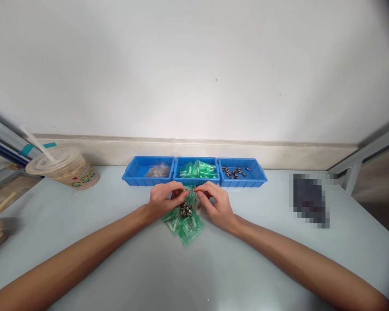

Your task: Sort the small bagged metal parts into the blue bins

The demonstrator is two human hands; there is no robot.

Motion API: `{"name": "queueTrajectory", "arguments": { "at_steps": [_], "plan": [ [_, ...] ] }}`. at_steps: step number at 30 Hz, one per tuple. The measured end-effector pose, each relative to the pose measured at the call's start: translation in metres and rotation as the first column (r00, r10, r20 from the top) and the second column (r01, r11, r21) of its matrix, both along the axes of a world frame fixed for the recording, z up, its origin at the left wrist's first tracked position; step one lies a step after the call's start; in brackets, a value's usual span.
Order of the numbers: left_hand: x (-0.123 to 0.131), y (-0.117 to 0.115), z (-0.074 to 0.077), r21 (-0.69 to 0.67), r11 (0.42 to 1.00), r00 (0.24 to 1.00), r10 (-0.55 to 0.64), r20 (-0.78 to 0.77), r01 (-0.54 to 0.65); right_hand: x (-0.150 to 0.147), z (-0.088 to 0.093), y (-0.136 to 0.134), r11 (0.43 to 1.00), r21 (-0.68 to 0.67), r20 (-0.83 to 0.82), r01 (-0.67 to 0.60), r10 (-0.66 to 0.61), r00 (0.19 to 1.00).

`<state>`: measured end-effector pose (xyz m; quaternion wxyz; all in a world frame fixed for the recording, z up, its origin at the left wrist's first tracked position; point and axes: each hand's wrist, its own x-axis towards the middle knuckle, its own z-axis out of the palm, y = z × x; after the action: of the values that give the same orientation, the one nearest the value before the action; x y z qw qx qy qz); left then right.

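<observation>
My left hand (167, 198) and my right hand (216, 204) meet in front of the middle tray, fingers pinched together. Between their fingertips is a small green plastic bag (190, 197), gripped at its two sides. Just below it lies a little heap of dark, metallic cylindrical parts (186, 210). More green bags with white print (192, 230) are spread on the table under the heap. Clear plastic (201, 209) shows beside my right fingers, partly hidden by them.
Three blue trays stand in a row by the wall: the left tray (132, 170) holds clear bags, the middle tray (196, 182) green bags, the right tray (256, 175) dark cylindrical parts. A lidded drink cup (81, 172) with a straw is at left; a pixelated dark object (309, 201) at right.
</observation>
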<state>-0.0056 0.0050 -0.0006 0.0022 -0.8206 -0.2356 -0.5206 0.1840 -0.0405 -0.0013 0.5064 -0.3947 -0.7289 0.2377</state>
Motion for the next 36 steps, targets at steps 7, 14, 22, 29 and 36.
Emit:
{"name": "queueTrajectory", "arguments": {
  "at_steps": [7,14,22,29,36],
  "plan": [
    [-0.003,0.005,0.000,0.020,0.992,0.992,-0.124,-0.011,0.124,0.000,-0.001,0.000,1.000,-0.006,0.005,-0.003,0.003,1.000],
    [-0.004,0.007,-0.001,-0.005,0.993,0.992,-0.121,-0.032,0.121,0.000,-0.001,0.000,1.000,-0.008,0.002,-0.006,0.006,1.000],
    [-0.004,0.006,-0.005,-0.058,0.989,0.989,-0.142,-0.044,0.140,0.000,-0.002,0.001,1.000,0.007,-0.006,-0.002,0.002,1.000],
    [-0.001,0.002,-0.003,-0.185,0.981,0.997,-0.072,-0.037,0.064,0.001,-0.001,0.001,1.000,0.001,0.002,-0.007,0.007,1.000],
    [-0.001,0.003,-0.010,-0.141,0.984,0.994,-0.109,-0.004,0.108,-0.003,-0.006,0.004,0.996,0.058,0.047,-0.072,0.069,0.997]
  ]
}}
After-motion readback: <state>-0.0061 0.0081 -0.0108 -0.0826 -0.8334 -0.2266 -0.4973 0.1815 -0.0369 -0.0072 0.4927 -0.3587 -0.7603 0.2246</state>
